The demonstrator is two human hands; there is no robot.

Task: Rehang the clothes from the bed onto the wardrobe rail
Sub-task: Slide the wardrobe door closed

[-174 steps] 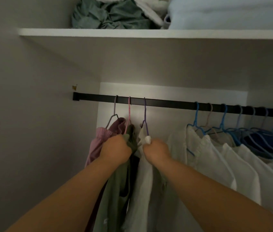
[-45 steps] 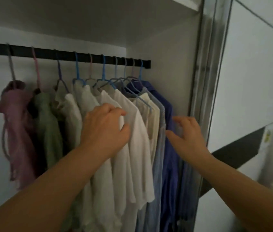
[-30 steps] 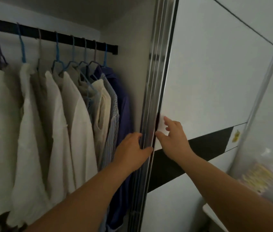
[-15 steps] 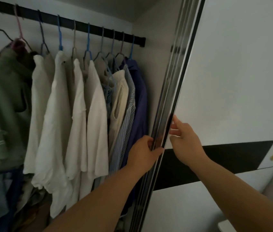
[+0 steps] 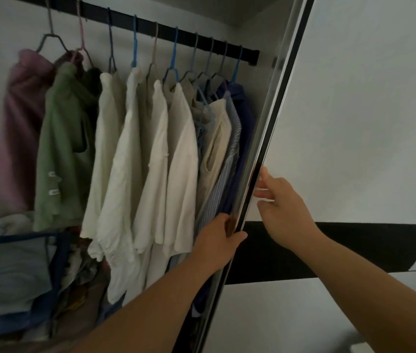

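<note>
Ten or so hangers on the wardrobe rail (image 5: 201,42), every one carrying a garment. From the left: a pink top (image 5: 20,128), a green hoodie (image 5: 64,149), several white shirts (image 5: 150,161), a cream piece, a striped one, then a dark blue shirt (image 5: 242,128) hard against the door side. The clothes hang close together, shoulders touching.

Both hands on the sliding door (image 5: 354,123), none on clothing. Left hand (image 5: 218,242): grip closed round the metal door edge (image 5: 265,149), fingers curled behind it, thumb in front. Right hand (image 5: 282,207): fingers spread, lying loose against the white face of the door just beside the edge; open, holding nothing.

Below the hanging row, a heap of folded and loose fabric with a dark blue fabric bin (image 5: 33,263); not on hangers.

Bed not in view, so I cannot say whether anything is left on it.

Judgement: rehanging looks finished or near it. Rail is full, hands are empty of garments, and the pose suggests the door is about to be slid across. If so, closing the wardrobe is all that remains.
</note>
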